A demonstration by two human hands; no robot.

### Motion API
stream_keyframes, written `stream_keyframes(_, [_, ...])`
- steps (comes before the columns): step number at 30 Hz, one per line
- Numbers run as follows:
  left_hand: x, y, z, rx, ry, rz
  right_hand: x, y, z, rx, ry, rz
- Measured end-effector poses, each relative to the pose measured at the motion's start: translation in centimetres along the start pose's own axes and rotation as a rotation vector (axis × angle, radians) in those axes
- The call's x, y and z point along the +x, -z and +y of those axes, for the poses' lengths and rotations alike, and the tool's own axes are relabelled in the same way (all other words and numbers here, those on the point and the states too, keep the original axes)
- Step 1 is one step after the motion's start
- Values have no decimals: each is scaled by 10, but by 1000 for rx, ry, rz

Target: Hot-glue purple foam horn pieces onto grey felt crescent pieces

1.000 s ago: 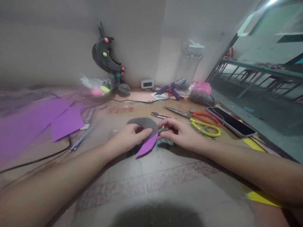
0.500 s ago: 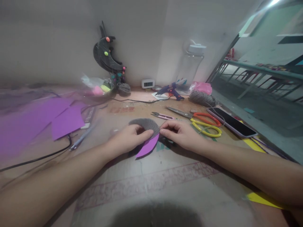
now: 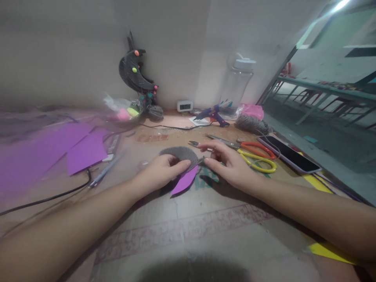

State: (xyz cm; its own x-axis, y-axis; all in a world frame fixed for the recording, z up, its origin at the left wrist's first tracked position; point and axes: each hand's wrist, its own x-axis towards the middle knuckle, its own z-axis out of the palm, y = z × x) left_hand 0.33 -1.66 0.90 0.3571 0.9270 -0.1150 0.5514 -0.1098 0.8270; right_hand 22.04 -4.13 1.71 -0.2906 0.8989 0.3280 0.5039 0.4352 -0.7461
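A crescent-shaped purple piece (image 3: 184,181), half wound in grey yarn (image 3: 182,153), lies on the cardboard-covered table (image 3: 188,219). My left hand (image 3: 160,172) grips it, thumb on the boundary between yarn and purple. My right hand (image 3: 227,162) is just right of the piece, fingers spread and lifted, forefinger over the small pink snips (image 3: 196,144). A grey yarn strand seems to run from the piece toward my right hand.
Orange and yellow scissors (image 3: 258,156), a phone (image 3: 289,158), a grey yarn ball (image 3: 251,123), a glue gun (image 3: 210,114), a clock (image 3: 185,105), a water jug (image 3: 237,84), a dark crescent decoration (image 3: 133,74) and purple sheets (image 3: 85,150) surround the hands. A black cable (image 3: 58,194) crosses left.
My right hand's fingers were pinched together at the piece's tip; now they are spread, and the forefinger has lifted toward the snips. My left hand keeps its hold.
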Motion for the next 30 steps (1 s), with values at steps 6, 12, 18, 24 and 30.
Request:
stream_keyframes(6, [-1, 2, 6, -2, 3, 36, -8, -2, -7, 179, -9, 89])
stream_keyframes(12, [-1, 1, 6, -57, -4, 8, -3, -15, -11, 477, -134, -131])
stream_keyframes(18, [-2, 1, 6, -23, -28, -5, 1, -17, -4, 428, -193, -123])
stream_keyframes(24, [-2, 1, 5, 0, -13, 1, 2, -16, -1, 279, -156, -179])
stream_keyframes(30, [-1, 1, 3, 30, 17, -8, 2, -11, -4, -7, -83, -148])
